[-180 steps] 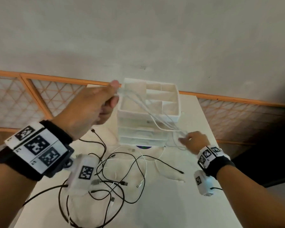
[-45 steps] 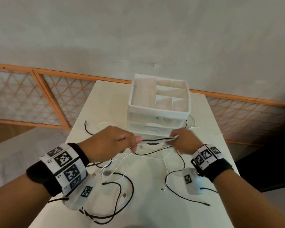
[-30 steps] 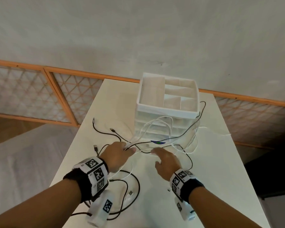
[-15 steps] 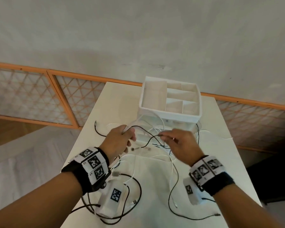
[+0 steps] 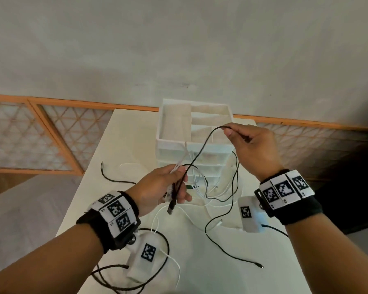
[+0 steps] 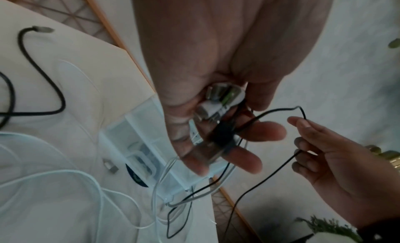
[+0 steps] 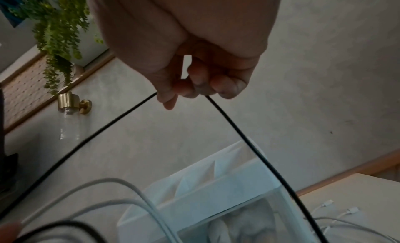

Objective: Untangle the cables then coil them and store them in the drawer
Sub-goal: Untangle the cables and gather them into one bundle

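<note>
My left hand (image 5: 170, 187) holds a bundle of cable ends above the table, with white plugs (image 6: 218, 103) and a black USB plug (image 5: 172, 205) between its fingers. My right hand (image 5: 240, 136), raised in front of the white drawer unit (image 5: 194, 145), pinches a thin black cable (image 5: 200, 153) between thumb and fingertips (image 7: 171, 92). That cable runs down to my left hand, and its other side drops to the table. White cables (image 5: 198, 183) hang in loops from my left hand. The unit's drawers look closed.
More black cable (image 5: 115, 179) lies at the table's left edge, and a black loop (image 5: 157, 270) sits under my left wrist. A free black cable end (image 5: 258, 265) lies near the front right. A lattice railing (image 5: 40, 141) runs behind the white table (image 5: 221, 272).
Both hands have risen off the table. My right hand has moved up and right, drawing the black cable out of the bundle that my left hand holds.
</note>
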Motion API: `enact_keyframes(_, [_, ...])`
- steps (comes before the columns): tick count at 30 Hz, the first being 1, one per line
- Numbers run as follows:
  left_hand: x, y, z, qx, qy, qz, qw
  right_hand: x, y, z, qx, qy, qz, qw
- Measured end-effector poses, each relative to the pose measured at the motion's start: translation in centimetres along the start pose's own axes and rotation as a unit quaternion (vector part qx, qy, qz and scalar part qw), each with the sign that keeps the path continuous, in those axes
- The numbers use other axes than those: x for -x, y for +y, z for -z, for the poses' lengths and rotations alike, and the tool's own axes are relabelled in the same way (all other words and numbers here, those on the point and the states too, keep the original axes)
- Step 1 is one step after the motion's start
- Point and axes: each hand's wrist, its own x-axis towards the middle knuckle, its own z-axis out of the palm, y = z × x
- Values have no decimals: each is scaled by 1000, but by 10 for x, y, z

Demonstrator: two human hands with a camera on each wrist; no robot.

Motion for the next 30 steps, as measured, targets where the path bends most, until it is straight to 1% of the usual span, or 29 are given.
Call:
enact_keyframes(3, [2, -4, 7, -21, -22, 24, 999, -3, 9, 3, 5, 25, -37, 999])
enact_keyframes(5, [4, -7, 13, -30, -32, 27, 999, -2, 12, 4, 16, 24, -52, 998])
enact_keyframes(7, [6, -5, 17, -58, -11, 5, 998, 0, 17, 5, 48, 16, -54, 997])
enact_keyframes(9, [10, 6, 19, -68, 20, -36, 997, 4, 29, 6, 132, 11, -65, 989])
enact_keyframes(10, [13, 14, 20, -62, 36, -57, 996, 7, 40, 8, 185, -5, -92, 978])
enact_keyframes(11, [16, 23, 22, -58, 51, -75, 994, 11, 55, 10, 237, -36, -138, 961])
enact_keyframes(12, [19, 32, 24, -59, 66, -91, 992, 16, 73, 12, 282, -75, -198, 936])
enact_keyframes(14, [24, 48, 31, -74, 92, -106, 987, 25, 104, 17, 322, -154, -309, 882])
enact_keyframes(15, [24, 51, 35, -94, 107, -100, 985, 25, 111, 20, 312, -164, -335, 874])
enact_keyframes(16, [23, 51, 39, -124, 125, -84, 981, 19, 113, 23, 288, -147, -344, 881])
enact_keyframes(18, [20, 43, 45, -189, 157, -36, 969, -2, 103, 32, 180, -61, -325, 926])
enact_keyframes(19, [17, 36, 46, -216, 166, -13, 962, -15, 95, 37, 122, -17, -309, 943])
enact_keyframes(20, [15, 29, 48, -241, 172, 7, 955, -27, 83, 42, 81, 19, -287, 954])
enact_keyframes(22, [12, 16, 49, -286, 166, 38, 943, -47, 64, 51, 62, 63, -234, 968])
enact_keyframes(24, [11, 8, 48, -289, 134, 63, 946, -59, 55, 55, 74, 78, -187, 976])
enact_keyframes(26, [12, 6, 46, -278, 102, 81, 952, -62, 56, 56, 61, 85, -164, 981])
enact_keyframes(28, [13, 9, 45, -310, 96, 78, 943, -59, 66, 52, 68, 74, -165, 981])
enact_keyframes(29, [13, 11, 45, -327, 106, 68, 937, -55, 76, 50, 74, 50, -179, 980])
enact_keyframes(30, [12, 13, 46, -334, 126, 54, 933, -49, 90, 48, 82, 11, -211, 974])
